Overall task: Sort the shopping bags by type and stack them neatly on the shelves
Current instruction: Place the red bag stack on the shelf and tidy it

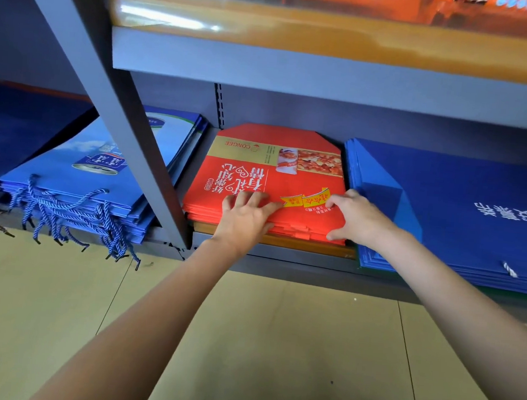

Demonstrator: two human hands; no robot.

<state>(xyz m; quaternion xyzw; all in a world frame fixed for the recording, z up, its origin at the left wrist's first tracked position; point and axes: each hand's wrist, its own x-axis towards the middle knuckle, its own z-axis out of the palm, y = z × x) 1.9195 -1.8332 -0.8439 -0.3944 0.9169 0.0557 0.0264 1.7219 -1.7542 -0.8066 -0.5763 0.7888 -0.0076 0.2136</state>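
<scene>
A stack of flat red bags (251,180) with a gold band and white lettering lies in the middle of the lowest shelf (283,252). My left hand (245,217) rests on the stack's front edge, fingers spread flat on the top bag. My right hand (353,218) is at the stack's front right corner, thumb against the front edge and fingers curved over the top. To the left lies a pile of light blue printed bags (85,170) with blue-and-white rope handles hanging off the front. To the right lies a stack of dark blue bags (462,215) with white lettering.
A grey slanted shelf upright (115,99) crosses between the light blue pile and the red stack. The shelf above (329,69) carries glossy orange packs. Beige tiled floor (245,340) spreads in front of the shelving. More dark blue bags (16,123) lie at the far left.
</scene>
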